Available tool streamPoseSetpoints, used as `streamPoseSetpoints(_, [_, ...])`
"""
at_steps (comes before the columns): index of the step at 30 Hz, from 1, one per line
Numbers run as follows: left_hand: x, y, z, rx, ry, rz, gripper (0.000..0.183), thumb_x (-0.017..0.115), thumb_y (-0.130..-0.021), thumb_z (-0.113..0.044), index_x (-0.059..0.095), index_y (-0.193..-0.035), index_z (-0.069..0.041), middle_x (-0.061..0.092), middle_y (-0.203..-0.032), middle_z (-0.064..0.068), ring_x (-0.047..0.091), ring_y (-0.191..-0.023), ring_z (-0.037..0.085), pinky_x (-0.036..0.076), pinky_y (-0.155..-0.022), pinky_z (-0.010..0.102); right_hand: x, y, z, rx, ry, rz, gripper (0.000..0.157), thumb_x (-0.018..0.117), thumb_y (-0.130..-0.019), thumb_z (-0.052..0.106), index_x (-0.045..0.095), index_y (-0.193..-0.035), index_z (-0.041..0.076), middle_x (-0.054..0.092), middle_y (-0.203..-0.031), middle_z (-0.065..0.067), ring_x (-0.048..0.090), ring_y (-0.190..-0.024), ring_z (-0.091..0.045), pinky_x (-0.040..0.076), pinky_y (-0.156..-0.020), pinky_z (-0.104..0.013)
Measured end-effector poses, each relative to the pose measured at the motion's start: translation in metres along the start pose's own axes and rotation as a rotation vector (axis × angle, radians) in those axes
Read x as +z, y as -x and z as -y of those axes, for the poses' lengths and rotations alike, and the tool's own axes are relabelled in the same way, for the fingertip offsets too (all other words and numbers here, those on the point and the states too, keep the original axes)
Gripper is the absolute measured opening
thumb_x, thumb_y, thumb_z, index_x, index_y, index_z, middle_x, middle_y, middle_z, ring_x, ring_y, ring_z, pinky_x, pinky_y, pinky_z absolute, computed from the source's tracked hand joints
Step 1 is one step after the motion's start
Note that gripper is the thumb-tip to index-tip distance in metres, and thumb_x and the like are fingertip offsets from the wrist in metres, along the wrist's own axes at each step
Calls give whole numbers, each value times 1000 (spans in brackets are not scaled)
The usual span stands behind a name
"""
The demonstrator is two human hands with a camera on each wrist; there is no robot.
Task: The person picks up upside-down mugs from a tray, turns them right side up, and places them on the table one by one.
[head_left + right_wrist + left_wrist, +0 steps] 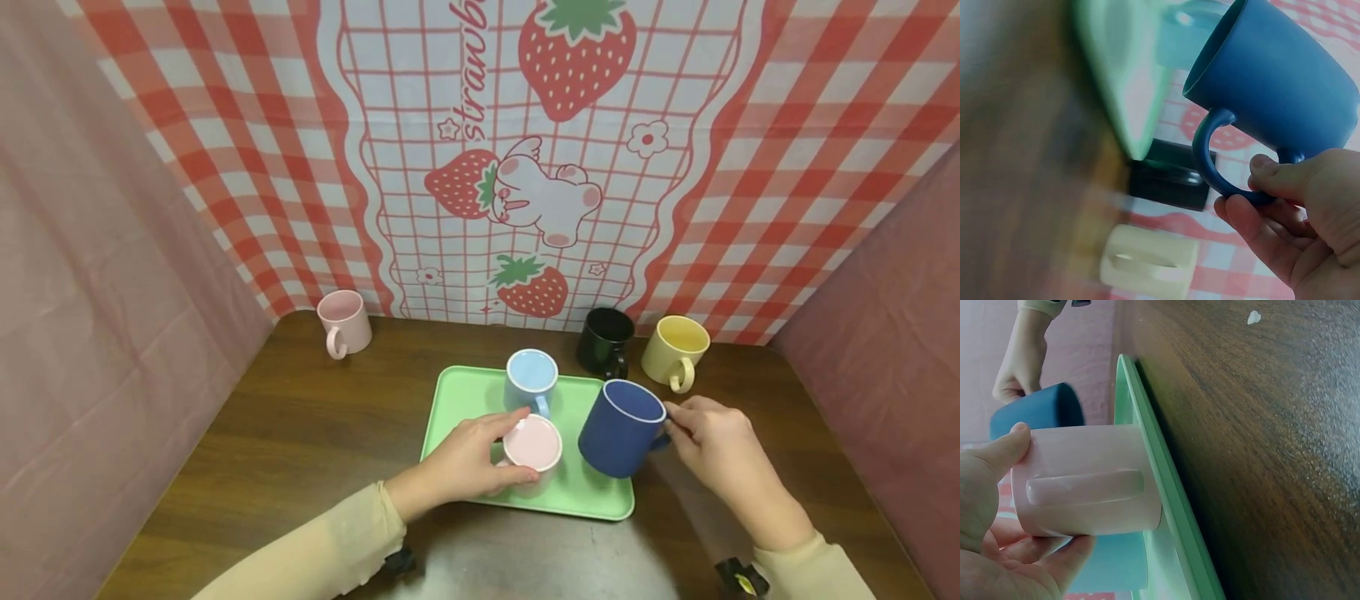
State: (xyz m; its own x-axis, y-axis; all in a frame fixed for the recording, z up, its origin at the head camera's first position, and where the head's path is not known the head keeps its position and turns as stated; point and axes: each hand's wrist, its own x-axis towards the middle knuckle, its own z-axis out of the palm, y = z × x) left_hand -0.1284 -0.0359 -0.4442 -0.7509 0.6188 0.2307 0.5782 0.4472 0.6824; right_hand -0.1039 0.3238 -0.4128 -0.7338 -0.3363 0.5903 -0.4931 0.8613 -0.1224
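Note:
My left hand curves its thumb and fingers around a pale pink mug, which stands upside down on the light green tray, its white-ringed base up. Just behind it on the tray, a light blue mug is also upside down. My right hand pinches the handle of a dark blue mug between thumb and fingers. That mug is tilted over the right part of the tray, its mouth facing down toward the tray in the right wrist view.
Behind the tray's right end stand a black mug and a yellow mug, both upright. Another pink mug is upright at the back left of the wooden table. A checked strawberry cloth hangs along the back.

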Motion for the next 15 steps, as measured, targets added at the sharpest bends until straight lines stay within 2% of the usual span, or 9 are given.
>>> streamPoseSetpoints(5, [0,0,0,10,1,-3,84,95,-88,-33,57,-155,1,66,-150,16,66,-136,30,53,-115,44,-11,-17,-1,57,-14,-37,28,91,-68,-14,83,-93,-6,75,-83,-14,66,-63,-24,59,-53,-44])
streamPoseSetpoints(7, [0,0,0,8,4,0,85,95,-88,-33,57,-156,1,66,-150,16,66,-136,30,52,-115,44,-13,-23,0,69,-20,-57,25,88,-69,-15,83,-91,-5,76,-83,-14,66,-63,-23,58,-53,-42])
streamPoseSetpoints(11, [0,0,1,5,2,3,85,95,-88,-34,57,-156,1,66,-151,16,66,-136,30,53,-114,44,-12,-33,1,102,-33,-99,19,82,-73,-15,80,-79,3,71,-75,-6,56,-60,-14,48,-52,-30])
streamPoseSetpoints(15, [0,0,1,8,-2,3,85,95,-88,-34,57,-156,1,66,-151,15,66,-136,30,53,-114,44,-7,-42,4,147,-62,-142,27,80,-76,-13,70,-67,10,58,-64,2,41,-57,-3,36,-51,-24])
